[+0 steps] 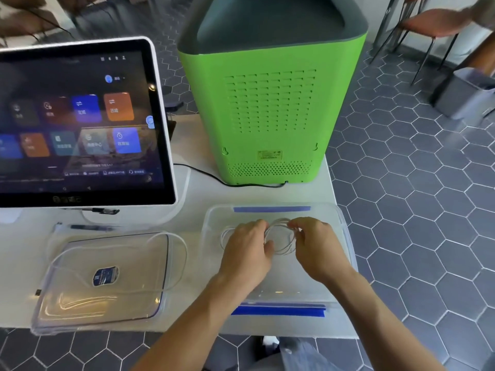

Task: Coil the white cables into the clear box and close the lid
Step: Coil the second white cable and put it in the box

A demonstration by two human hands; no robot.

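The clear box (345,236) with blue latch strips stands open at the table's front right. Inside it, both hands hold a small coil of white cable (281,236). My left hand (247,247) pinches the coil's left side, and my right hand (317,245) grips its right side. More white loops (224,236) lie left of my left hand on the box floor. The clear lid (101,279) with a blue sticker lies flat on the table to the left. Another white cable (182,253) curves around its far and right edges.
A white-framed touchscreen (80,124) stands at the back left, a green machine (270,103) with a black power cord (209,174) behind the box. Pens (91,227) lie in front of the screen. The table edge runs just right of the box, above hexagon-tiled floor.
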